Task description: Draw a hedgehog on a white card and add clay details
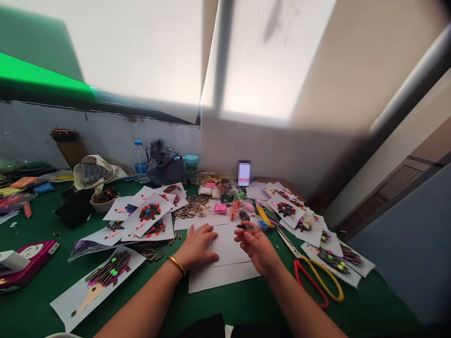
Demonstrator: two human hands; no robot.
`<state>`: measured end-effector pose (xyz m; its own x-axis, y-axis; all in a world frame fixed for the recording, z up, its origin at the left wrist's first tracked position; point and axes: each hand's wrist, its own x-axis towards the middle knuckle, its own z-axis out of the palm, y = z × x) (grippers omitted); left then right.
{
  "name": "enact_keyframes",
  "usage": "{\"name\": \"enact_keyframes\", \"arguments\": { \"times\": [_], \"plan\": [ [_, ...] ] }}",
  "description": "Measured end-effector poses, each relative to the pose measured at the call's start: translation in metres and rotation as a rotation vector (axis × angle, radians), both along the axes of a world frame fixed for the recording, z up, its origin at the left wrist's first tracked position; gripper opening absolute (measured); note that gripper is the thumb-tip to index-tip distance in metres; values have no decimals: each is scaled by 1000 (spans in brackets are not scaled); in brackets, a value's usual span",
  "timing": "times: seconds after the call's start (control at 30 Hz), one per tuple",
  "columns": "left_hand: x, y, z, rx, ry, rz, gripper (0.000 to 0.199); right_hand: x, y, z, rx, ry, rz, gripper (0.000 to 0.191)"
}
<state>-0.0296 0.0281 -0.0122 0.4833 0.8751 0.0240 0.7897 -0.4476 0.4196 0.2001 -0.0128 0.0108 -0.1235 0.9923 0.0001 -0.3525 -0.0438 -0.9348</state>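
My left hand point(199, 246) lies with fingers spread on white paper point(230, 251), pressing its left side. The paper rests on a larger white sheet point(204, 281); thin dark lines run near its edges. Above its right side, my right hand point(257, 246) pinches a dark-tipped pen point(241, 226), partly hidden by the fingers. Just beyond lie a pink block point(220, 208), a yellow utility knife point(263, 216) and scattered striped sunflower seeds point(190, 209). Scissors point(299, 256) with red and yellow handles lie right of my right hand.
Hedgehog pictures with seed spines lie left point(105, 277) and right point(334, 260) on the green table point(169, 310). A phone point(244, 173) stands at the back. Along the wall are a water bottle point(140, 162), a grey bag point(165, 166) and a blue-lidded jar point(192, 164).
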Motion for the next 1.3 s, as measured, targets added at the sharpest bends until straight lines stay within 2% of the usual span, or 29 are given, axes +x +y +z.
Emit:
{"name": "enact_keyframes", "arguments": {
  "times": [0.07, 0.2, 0.3, 0.37, 0.47, 0.6, 1.07, 1.3],
  "plan": [
    [0, 0, 1, -4, 6, 2, 71, -10, 4, -6, 47, -144, -35, 30],
    [0, 0, 1, -2, 19, 5, 72, -23, 9, -21, 198, -443, -47, 37],
    [-1, 0, 1, -4, 26, -2, 70, -28, 8, -29, 193, -532, -11, 32],
    [-2, 0, 0, 1, 32, -9, 62, -30, 6, -33, 206, -577, 2, 24],
    [-2, 0, -1, 12, 41, -13, 49, -32, 4, -36, 309, -710, -37, 15],
    [-2, 1, -1, 10, 41, -14, 47, -34, 2, -38, 368, -864, -94, 14],
    [-1, 2, -3, 18, 38, -3, 47, -36, 0, -36, 371, -956, -45, 14],
    [-1, 2, -2, 18, 46, -7, 47, -37, 0, -38, 375, -984, -66, 13]
  ]
}}
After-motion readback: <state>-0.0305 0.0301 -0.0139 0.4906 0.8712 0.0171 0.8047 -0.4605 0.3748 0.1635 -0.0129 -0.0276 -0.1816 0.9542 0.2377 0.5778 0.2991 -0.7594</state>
